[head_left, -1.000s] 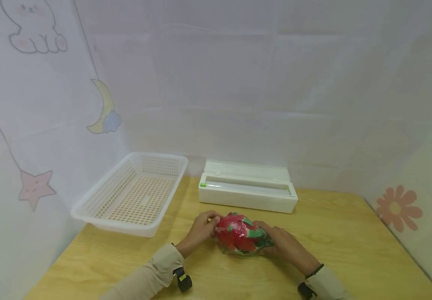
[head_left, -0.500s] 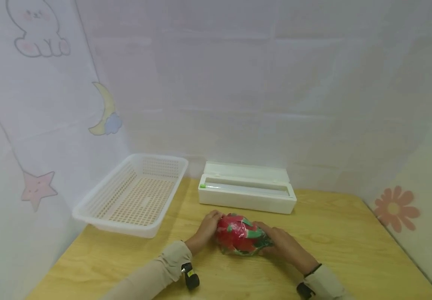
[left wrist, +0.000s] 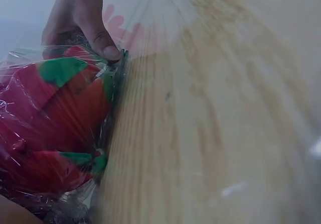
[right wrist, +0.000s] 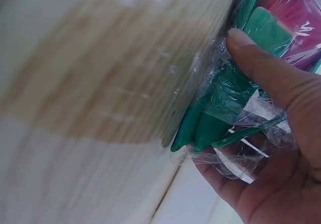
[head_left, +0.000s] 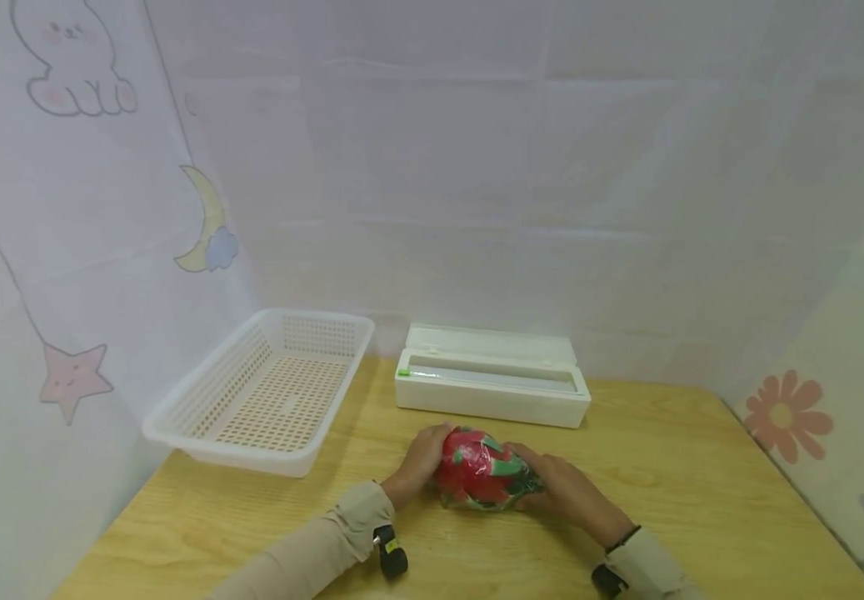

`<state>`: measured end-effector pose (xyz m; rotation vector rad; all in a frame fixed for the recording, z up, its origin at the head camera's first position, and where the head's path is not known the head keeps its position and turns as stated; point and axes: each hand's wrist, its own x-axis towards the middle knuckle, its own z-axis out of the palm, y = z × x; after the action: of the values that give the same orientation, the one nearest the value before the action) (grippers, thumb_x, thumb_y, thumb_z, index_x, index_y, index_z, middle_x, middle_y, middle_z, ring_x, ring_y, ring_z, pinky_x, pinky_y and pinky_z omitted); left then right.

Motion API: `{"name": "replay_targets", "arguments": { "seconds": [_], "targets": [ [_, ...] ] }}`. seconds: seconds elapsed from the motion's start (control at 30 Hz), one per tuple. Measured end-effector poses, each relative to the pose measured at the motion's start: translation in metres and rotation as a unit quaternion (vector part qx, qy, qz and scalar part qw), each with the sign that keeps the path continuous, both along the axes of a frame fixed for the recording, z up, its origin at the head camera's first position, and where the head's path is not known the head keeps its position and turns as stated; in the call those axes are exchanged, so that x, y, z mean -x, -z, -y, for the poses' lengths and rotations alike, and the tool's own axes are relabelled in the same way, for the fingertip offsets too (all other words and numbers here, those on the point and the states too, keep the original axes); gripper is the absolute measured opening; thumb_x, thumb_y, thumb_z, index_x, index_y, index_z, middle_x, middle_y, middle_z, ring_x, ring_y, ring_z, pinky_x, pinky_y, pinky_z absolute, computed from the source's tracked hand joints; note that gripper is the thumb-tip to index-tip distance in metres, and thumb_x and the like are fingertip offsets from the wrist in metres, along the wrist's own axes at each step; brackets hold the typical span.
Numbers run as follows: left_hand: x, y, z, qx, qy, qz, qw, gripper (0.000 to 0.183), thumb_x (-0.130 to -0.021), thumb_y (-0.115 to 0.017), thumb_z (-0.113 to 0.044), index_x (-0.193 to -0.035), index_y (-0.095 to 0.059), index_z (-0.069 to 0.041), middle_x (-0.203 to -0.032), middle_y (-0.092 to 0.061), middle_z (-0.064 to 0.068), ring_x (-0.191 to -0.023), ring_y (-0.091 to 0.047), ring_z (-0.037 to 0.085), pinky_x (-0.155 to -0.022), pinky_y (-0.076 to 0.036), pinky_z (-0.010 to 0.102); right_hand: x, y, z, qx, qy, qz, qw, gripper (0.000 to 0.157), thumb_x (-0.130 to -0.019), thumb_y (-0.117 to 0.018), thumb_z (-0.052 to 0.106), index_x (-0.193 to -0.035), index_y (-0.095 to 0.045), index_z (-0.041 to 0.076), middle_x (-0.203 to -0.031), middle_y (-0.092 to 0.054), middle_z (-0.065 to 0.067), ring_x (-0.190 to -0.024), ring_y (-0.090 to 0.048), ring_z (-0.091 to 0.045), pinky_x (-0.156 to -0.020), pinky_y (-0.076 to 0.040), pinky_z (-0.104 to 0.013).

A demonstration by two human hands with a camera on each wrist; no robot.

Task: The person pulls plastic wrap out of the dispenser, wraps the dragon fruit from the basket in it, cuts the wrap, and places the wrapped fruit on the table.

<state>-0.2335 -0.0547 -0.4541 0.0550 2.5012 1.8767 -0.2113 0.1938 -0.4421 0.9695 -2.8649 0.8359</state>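
A dragon fruit [head_left: 480, 468], red with green scale tips and wrapped in clear cling film, lies on the wooden table in front of me. My left hand [head_left: 422, 462] holds its rounded left end; in the left wrist view only a sliver of that hand shows at the lower left corner. At the green leafy end, my right hand [head_left: 566, 492] grips the fruit, its thumb [right wrist: 246, 45] on the film and its fingers reaching underneath. Crumpled film [right wrist: 266, 116] bunches between that thumb and fingers.
Behind the fruit stands a white cling film box [head_left: 493, 400], lid raised, with a green slider [head_left: 404, 372] at its left end. A white perforated basket [head_left: 304, 457] sits at the back left. Printed cloth walls [head_left: 432, 167] border the table [head_left: 671, 483].
My left hand has slid right and closed in around the fruit's left end, where its fingers were at the film before. The right hand and the fruit have hardly moved.
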Motion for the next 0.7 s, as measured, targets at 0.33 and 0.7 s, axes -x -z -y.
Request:
{"name": "replay_targets", "arguments": {
  "seconds": [0.33,0.7],
  "targets": [
    [0.006,0.004,0.006,-0.053,-0.001,-0.003,0.9986,0.039,-0.103,-0.047,-0.032,-0.111,-0.071,-0.001,-0.108,-0.070,0.010,-0.100,-0.062,0.022,-0.092,-0.051,0.044,0.002,0.000,0.004,0.013,-0.011,-0.015,1.000,0.080,-0.074,-0.088,0.019,-0.144,-0.049,0.008,-0.118,-0.068,-0.016,-0.106,-0.066,-0.036,-0.088,-0.053,-0.056],
    [0.017,0.007,0.015,-0.057,0.004,0.010,0.9983,0.041,-0.106,-0.042,-0.029,-0.115,-0.069,0.001,-0.112,-0.066,0.014,-0.106,-0.058,0.026,-0.097,-0.046,0.049,0.015,0.003,0.010,-0.004,-0.026,-0.017,0.999,0.083,-0.077,-0.086,0.017,-0.147,-0.042,0.006,-0.118,-0.067,-0.019,-0.103,-0.065,-0.037,-0.086,-0.053,-0.055]
  ]
}}
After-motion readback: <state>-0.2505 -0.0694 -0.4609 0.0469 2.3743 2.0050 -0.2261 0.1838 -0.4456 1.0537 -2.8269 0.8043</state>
